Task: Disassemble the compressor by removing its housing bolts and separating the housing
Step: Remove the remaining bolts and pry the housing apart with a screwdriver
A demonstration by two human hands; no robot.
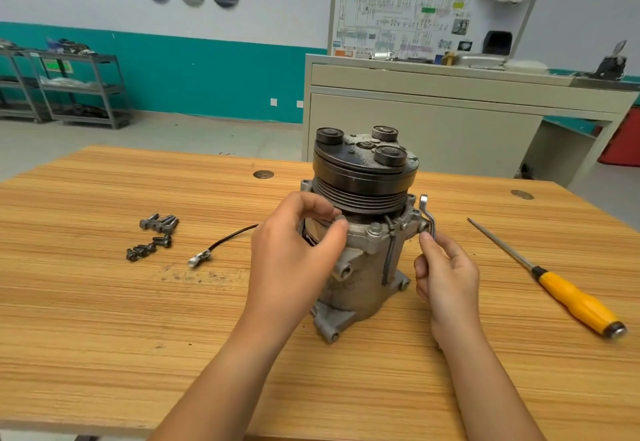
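The compressor (363, 267) stands upright on the table (104, 336), in the centre of the frame. The left hand (294, 257) seems to pinch a bolt (340, 218) on its flange; the right hand (446, 278) grips a bent wrench (428, 215).

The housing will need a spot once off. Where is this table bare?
Widest bare patch: near left of the table, between the bolts, the cable and the front edge. Another lies beyond the bolts, toward the far edge. Crowded: round the compressor, with left hand, right hand and wrench; the screwdriver takes the right.
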